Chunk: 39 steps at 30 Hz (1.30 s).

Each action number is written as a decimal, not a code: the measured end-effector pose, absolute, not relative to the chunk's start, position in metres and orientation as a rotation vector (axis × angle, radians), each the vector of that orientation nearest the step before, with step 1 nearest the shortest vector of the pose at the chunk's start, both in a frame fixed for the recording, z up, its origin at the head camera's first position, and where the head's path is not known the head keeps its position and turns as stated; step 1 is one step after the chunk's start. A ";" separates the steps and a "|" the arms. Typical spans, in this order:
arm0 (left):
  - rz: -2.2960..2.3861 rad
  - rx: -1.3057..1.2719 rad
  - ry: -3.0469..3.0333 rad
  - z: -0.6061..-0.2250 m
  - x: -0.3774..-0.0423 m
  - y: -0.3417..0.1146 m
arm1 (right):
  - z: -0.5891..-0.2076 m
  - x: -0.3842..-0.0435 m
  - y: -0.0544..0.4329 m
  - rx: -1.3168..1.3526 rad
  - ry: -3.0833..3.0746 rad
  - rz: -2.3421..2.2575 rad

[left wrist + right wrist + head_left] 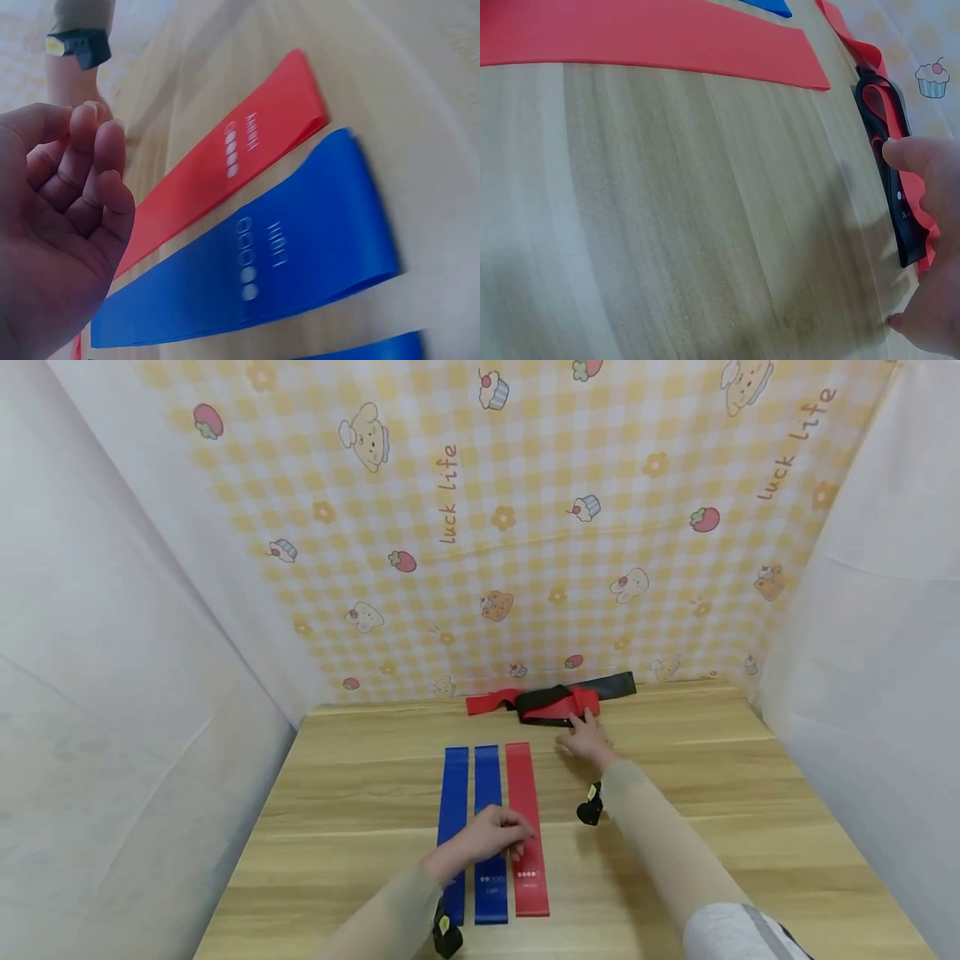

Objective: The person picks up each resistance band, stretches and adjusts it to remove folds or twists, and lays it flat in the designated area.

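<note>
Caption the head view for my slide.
Right hand at a tangle of red and black bands; left hand above a row of two blue bands and one red band.

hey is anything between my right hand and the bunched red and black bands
No, nothing visible: your right hand is at the near edge of the bunched bands, and the flat red band lies off to its left.

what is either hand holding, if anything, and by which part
Nothing visible: the left hand looks empty; the right hand is at the red-and-black band pile without a visible grip.
</note>
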<state>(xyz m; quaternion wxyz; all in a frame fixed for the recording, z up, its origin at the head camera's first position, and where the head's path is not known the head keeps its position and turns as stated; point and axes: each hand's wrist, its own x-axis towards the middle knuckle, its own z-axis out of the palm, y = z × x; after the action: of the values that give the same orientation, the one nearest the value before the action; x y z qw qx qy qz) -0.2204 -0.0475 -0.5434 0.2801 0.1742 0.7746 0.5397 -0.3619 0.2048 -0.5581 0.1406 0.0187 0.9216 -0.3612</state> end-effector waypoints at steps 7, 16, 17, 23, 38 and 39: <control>1.487 0.420 2.107 -0.541 -0.245 -0.044 | -0.561 -0.366 0.210 0.028 2.647 -0.997; 1.471 0.425 2.192 -0.537 -0.269 -0.042 | -0.558 -0.369 0.211 -0.147 2.737 -1.018; 1.482 0.420 2.207 -0.537 -0.272 -0.041 | -0.556 -0.368 0.209 -0.174 2.746 -1.031; 1.597 0.246 2.236 -0.536 -0.288 -0.037 | -0.547 -0.354 0.197 -0.207 2.671 -1.242; 1.833 -0.047 2.115 -0.525 -0.311 -0.027 | -0.538 -0.310 0.148 -0.420 2.430 -1.561; 1.848 -0.061 2.116 -0.526 -0.312 -0.026 | -0.538 -0.308 0.146 -0.430 2.411 -1.581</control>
<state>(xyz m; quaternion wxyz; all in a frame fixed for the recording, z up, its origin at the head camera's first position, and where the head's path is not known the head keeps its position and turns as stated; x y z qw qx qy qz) -0.3125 -0.0259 -0.5259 0.1650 -0.0216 0.7428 0.6485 -0.3084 0.1457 -0.5380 0.1132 -0.1465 0.8217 -0.5390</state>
